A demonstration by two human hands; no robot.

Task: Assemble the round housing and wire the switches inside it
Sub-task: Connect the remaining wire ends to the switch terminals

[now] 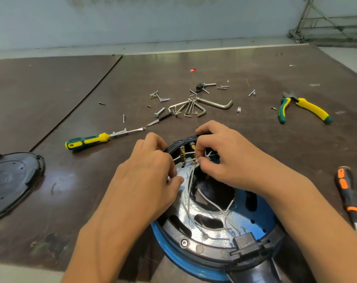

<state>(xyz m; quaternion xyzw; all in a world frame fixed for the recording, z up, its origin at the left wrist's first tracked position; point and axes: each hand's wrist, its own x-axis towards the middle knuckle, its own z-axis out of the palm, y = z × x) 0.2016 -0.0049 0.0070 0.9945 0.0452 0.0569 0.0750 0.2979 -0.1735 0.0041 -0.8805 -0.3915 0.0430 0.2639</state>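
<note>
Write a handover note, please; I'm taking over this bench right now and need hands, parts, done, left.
Left hand: pinches white wires at the housing's left inner edge.
Right hand: fingers curled on the white wires beside the switches, at the far rim.
Round housing: open on the table, in front of the person; black cover lies apart to the left.
Done: switches seated in the rim, wires routed inside.
Left: seemingly finish the connections, then fit the cover; screws and green-yellow screwdriver lie beyond the housing.
</note>
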